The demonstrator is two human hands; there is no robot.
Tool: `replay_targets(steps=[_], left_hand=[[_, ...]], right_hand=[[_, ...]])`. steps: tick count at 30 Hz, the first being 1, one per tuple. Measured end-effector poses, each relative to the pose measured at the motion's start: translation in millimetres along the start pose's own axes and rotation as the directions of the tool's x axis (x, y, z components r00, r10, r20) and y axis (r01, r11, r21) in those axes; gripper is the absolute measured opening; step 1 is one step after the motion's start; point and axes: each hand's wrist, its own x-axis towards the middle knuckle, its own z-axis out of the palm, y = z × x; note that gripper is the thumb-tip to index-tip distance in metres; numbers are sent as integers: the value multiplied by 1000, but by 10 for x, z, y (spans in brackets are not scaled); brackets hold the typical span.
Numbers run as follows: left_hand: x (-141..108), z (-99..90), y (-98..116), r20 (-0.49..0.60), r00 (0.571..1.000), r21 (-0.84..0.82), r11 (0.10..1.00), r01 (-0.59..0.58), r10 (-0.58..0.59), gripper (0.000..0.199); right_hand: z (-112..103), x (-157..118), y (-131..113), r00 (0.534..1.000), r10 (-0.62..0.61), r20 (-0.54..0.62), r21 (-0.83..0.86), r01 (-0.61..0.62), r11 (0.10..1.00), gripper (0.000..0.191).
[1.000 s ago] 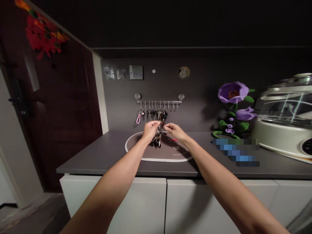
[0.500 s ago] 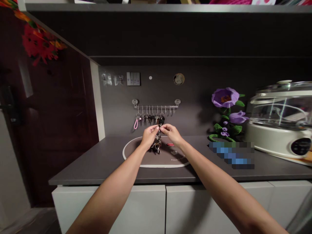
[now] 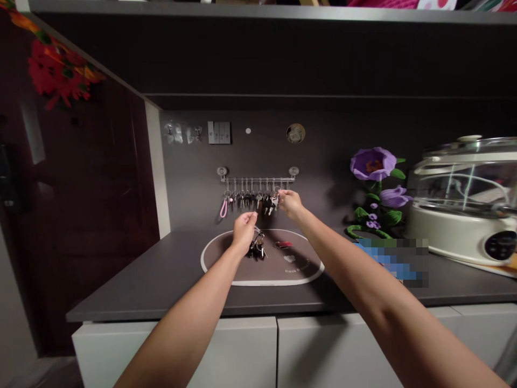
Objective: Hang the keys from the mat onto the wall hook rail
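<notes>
My left hand (image 3: 244, 229) is closed in a pinch on a bunch of keys (image 3: 257, 248) that dangles over the oval mat (image 3: 226, 269). My right hand (image 3: 290, 203) is raised to the clear hook rail (image 3: 258, 179) on the wall, its fingers pinching a key ring (image 3: 277, 192) at one of the right-hand hooks. Whether the ring sits on the hook, I cannot tell. Several key sets hang to its left, one with a pink strap (image 3: 223, 208). Flat on the mat, behind the dangling bunch, lies a small red item (image 3: 285, 244) with a metal ring.
Purple felt flowers (image 3: 374, 164) and a blurred blue object (image 3: 390, 261) are at the right, beside a white appliance (image 3: 456, 223) with a clear lid. A shelf (image 3: 258, 13) overhangs the counter (image 3: 141, 280). A dark door (image 3: 100, 215) stands at the left.
My hands, together over the mat before, are now apart. The right one has moved up to the rail with a key ring; the left one stays low with the bunch of keys.
</notes>
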Motion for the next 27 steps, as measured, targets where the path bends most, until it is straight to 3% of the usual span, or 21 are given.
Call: replay_targets(steps=[14, 27], left_hand=[[-22, -10, 65, -30, 995, -39, 995, 94, -95, 26], [32, -47, 23, -66, 986, -104, 983, 149, -156, 30]], right_hand=[[177, 330, 86, 978, 90, -187, 95, -73, 993, 16], [29, 211, 219, 985, 82, -151, 57, -75, 996, 13]])
